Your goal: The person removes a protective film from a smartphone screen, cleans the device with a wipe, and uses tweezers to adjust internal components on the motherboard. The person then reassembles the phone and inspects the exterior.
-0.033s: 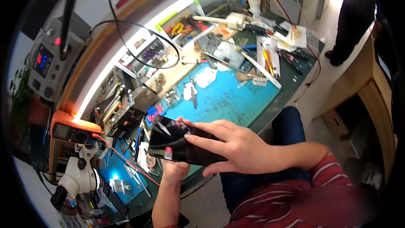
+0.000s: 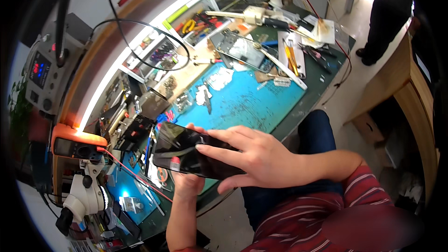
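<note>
Left hand clamps the black glossy device while the right lies over it

Your left hand (image 2: 188,184) comes up from below and is closed around the black glossy device (image 2: 184,141), palm mostly hidden underneath, with fingertips showing past its far edge. Your right hand (image 2: 254,154) is spread rather than clenched: two fingers reach across the dark face, seemingly resting on it, while the thumb is held apart from them near the close edge. It covers the device's right end, so you can't tell whether anything is gripped there. The device is in front of you, off the near-left part of the blue mat (image 2: 247,105), with the orange meter (image 2: 94,140) well to its left.

Against the earlier frame, the whole bench sits slightly higher and further left in view. The device has shifted left a little more than your right fingers, leaving slightly more of its face bare beyond them. Your left hand's hold looks the same.
</note>
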### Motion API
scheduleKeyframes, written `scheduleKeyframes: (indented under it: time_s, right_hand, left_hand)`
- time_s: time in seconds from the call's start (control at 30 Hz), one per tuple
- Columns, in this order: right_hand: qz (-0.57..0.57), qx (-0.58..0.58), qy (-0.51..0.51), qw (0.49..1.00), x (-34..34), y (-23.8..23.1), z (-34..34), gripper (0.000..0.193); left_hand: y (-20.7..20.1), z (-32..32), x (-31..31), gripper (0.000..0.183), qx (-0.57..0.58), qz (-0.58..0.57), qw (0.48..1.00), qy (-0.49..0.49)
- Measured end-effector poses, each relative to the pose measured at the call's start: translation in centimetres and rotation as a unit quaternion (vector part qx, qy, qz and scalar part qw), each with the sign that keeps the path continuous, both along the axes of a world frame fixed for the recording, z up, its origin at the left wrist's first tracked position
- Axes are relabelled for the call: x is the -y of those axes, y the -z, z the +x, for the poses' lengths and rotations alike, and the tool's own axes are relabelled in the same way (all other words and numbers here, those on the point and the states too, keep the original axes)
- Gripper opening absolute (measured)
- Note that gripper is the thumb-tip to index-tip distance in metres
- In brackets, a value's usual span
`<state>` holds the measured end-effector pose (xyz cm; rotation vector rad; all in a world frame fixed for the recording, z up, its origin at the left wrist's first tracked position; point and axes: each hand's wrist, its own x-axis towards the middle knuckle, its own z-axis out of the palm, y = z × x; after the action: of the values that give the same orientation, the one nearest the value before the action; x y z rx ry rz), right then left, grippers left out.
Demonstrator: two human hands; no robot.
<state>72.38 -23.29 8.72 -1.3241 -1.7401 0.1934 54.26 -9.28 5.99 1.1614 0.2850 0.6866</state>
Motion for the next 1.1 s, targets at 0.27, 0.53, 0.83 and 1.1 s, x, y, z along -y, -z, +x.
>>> scheduleKeyframes:
  time_s: [0.27,0.53,0.83,1.1]
  right_hand:
    - [-0.163,-0.341,-0.056,0.924,-1.5,0.2,3.4,0.047]
    - [-0.358,-0.537,-0.246,0.723,-2.3,0.7,1.6,0.043]
    - [-0.338,-0.559,-0.241,0.718,-2.5,0.9,1.1,0.040]
    - [-0.325,-0.581,-0.241,0.706,-2.3,1.4,0.6,0.036]
  left_hand:
    - [0.8,-1.3,-2.3,0.113,0.120,-0.104,0.987,0.028]
    - [1.1,-1.1,-3.2,0.107,0.170,-0.143,0.973,0.066]
    - [1.2,-0.8,-3.4,0.104,0.212,-0.198,0.953,0.084]
    - [1.1,-1.1,-3.0,0.112,0.159,-0.139,0.975,0.072]
